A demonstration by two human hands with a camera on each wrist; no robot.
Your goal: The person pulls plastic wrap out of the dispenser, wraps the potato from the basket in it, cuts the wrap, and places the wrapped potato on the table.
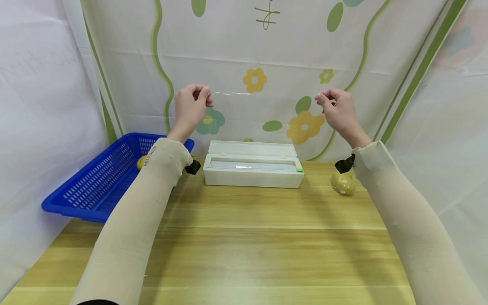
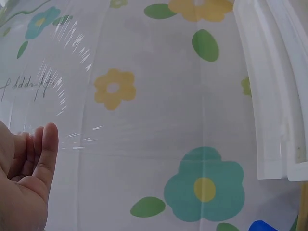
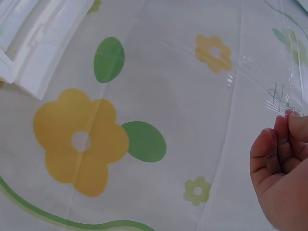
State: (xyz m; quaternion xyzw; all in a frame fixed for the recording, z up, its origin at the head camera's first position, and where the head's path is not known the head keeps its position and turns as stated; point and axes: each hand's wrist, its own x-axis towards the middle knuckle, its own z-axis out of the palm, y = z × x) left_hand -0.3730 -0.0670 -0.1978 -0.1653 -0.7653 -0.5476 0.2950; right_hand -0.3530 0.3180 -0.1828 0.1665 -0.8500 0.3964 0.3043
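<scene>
A sheet of clear cling film (image 1: pixel 230 93) stretches between both raised hands, seen mainly by its glints. My left hand (image 1: pixel 189 108) pinches one end of it between thumb and fingers. The other end is pinched by my right hand (image 1: pixel 340 111), at about the same height. In the right wrist view the cling film (image 3: pixel 275 103) creases into fine lines at the fingertips. Below and between the hands stands a white cling film dispenser box (image 1: pixel 251 177) with its lid (image 1: pixel 251 148) raised.
On the left sits a blue plastic basket (image 1: pixel 72 212), partly behind the left forearm, with a yellow fruit (image 1: pixel 141 162) in it. A yellowish fruit in clear wrap (image 1: pixel 342 184) lies on the wooden table (image 1: pixel 244 254) by the right forearm. Flower-printed cloth (image 1: pixel 228 42) surrounds the table.
</scene>
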